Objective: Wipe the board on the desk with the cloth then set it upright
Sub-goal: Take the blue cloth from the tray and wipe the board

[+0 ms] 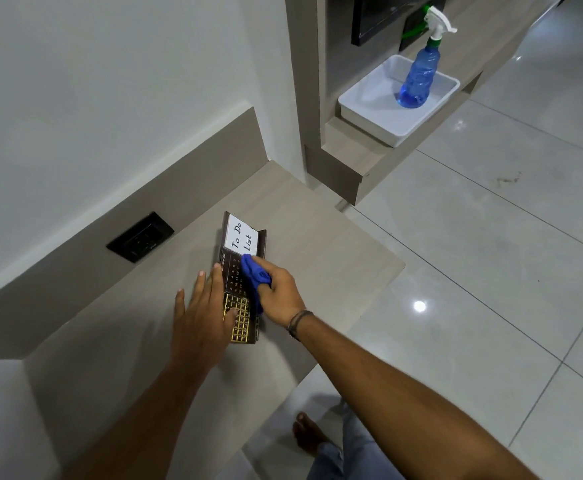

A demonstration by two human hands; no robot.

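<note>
Counts: I see one board (241,268), one cloth (253,276), two hands, one spray bottle (421,69), one tray (369,109) and one wall socket (140,236).
Board, place: it lies flat on the desk (324,244), about midway between the wall edge and the front edge, and closer to the desk's far right corner than to its near end.
Board, look: long and narrow with a dark brown frame. The far end carries a white panel reading "To Do List" in black handwriting; the middle is a dark calendar strip with small pale numbers and month labels; the near end is a gold grid on dark ground.
Cloth: blue, bunched up, pressed onto the board's middle at the lower edge of the white panel (a tail of it hangs down along the board's right side).
Right hand (279,294): I see it closed around the cloth, fingers curled over the bundle, a dark band at the wrist.
Left hand (202,313): spread wide and flat, fingers splayed, palm on the desk at the board's left edge, thumb lying across the gold grid.
Bottle and tray: the blue bottle with its white trigger stands in the white tray on a separate ledge past the desk's far right corner.
Socket: black, set in the upstand along the desk's wall edge.
</note>
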